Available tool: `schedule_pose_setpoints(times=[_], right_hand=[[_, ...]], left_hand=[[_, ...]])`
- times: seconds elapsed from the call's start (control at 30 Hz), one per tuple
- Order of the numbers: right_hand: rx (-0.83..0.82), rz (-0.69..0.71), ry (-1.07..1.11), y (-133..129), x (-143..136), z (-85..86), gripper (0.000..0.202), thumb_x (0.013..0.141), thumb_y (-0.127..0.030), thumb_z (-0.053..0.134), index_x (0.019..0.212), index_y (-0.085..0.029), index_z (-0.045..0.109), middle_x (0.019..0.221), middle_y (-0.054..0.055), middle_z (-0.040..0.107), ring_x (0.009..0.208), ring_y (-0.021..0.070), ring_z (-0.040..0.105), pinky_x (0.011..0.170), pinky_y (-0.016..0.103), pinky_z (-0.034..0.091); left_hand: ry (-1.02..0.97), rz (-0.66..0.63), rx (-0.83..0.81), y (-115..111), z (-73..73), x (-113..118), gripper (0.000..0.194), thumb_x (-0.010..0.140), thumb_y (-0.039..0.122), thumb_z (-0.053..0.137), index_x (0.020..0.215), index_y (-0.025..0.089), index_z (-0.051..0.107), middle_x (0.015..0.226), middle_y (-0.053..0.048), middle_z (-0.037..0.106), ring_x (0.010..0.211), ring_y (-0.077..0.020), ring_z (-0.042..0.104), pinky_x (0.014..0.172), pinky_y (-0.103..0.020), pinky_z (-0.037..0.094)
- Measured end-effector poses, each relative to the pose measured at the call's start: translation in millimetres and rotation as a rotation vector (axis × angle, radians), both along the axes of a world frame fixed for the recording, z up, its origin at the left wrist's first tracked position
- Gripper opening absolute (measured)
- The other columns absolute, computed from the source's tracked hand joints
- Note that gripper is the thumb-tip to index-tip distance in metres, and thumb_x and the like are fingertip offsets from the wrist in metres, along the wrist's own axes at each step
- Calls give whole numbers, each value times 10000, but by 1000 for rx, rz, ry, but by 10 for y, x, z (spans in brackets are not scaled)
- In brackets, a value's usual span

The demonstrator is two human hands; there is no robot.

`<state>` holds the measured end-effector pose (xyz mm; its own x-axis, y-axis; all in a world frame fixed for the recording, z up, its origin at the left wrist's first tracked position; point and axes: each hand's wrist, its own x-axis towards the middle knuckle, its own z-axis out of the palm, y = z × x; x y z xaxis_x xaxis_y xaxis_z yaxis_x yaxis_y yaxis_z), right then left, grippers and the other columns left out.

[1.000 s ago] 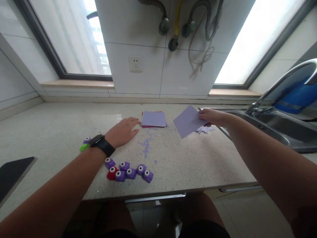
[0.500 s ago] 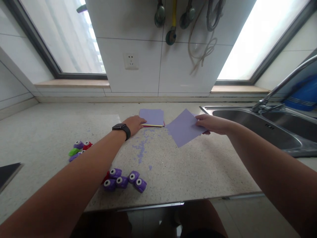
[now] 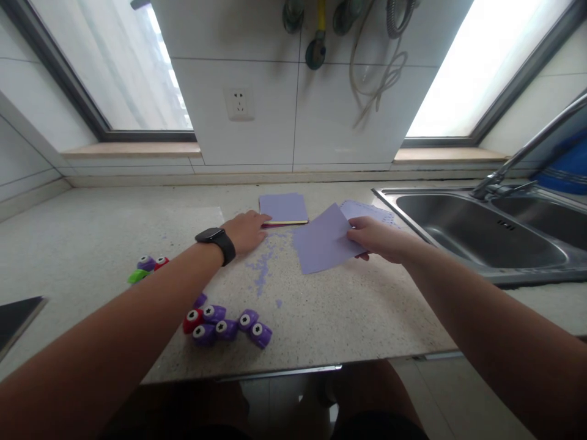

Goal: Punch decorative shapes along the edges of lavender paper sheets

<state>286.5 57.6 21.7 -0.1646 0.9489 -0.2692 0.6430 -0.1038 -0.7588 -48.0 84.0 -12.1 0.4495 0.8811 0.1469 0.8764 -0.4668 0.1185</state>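
A plain lavender sheet of paper (image 3: 324,241) is pinched at its right edge by my right hand (image 3: 378,238), tilted above the counter. Behind it lies a lavender sheet with punched edges (image 3: 367,211), partly covered by the held one. My left hand (image 3: 247,232), with a dark watch on the wrist, lies on the counter, its fingertips at the left front corner of a stack of coloured paper (image 3: 283,209). Its fingers look stretched out. Small lavender paper bits (image 3: 262,269) are scattered in front of the stack. Purple craft punches (image 3: 227,329) and a red punch (image 3: 192,320) sit near the front edge.
More punches (image 3: 147,264) in purple, red and green lie left of my forearm. A steel sink (image 3: 486,238) with a tap (image 3: 493,183) is at the right. A dark flat object (image 3: 18,318) rests at the far left. The tiled wall with a socket (image 3: 239,104) stands behind.
My right hand has drawn the lavender sheet left and toward me, turning it, so the punched sheet behind shows more. My left hand stays by the stack. The view has shifted slightly.
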Motion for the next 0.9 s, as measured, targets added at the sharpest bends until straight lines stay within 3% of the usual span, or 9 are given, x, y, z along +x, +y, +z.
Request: schedule_pose_setpoints(times=[0.2,0.4,0.6,0.9], right_hand=[[-8,-17,98,12,-324,-64,119,819,-92,564,865,-181,628,655,59,659,477,158,579,455,293,492],[-32,-19,215,45,-679,-125,167,838,-97,581,979,-153,648,825,119,733,556,186,666,577,350,589],[-15,14,144,-17,-897,-164,151,877,-131,587,1018,-158,636,727,86,709,539,211,687,527,327,540],[-17,2,190,-288,-953,-104,240,805,-66,536,1015,-145,622,761,70,675,529,177,636,521,337,599]], left_hand=[[9,-22,33,-926,174,-461,435,1035,410,489,1351,169,666,1309,-151,701,1212,-325,637,1103,-522,456],[-65,145,171,-1488,54,-1084,344,1028,375,492,1197,166,707,1177,-144,724,1103,-345,653,995,-539,509],[-100,228,333,-1631,-68,-1439,296,1020,369,498,1128,179,699,1139,-171,720,1070,-377,644,976,-562,499],[-155,215,333,-1575,-104,-1372,302,1042,352,475,1095,157,700,1121,-157,724,1082,-351,630,985,-539,503]])
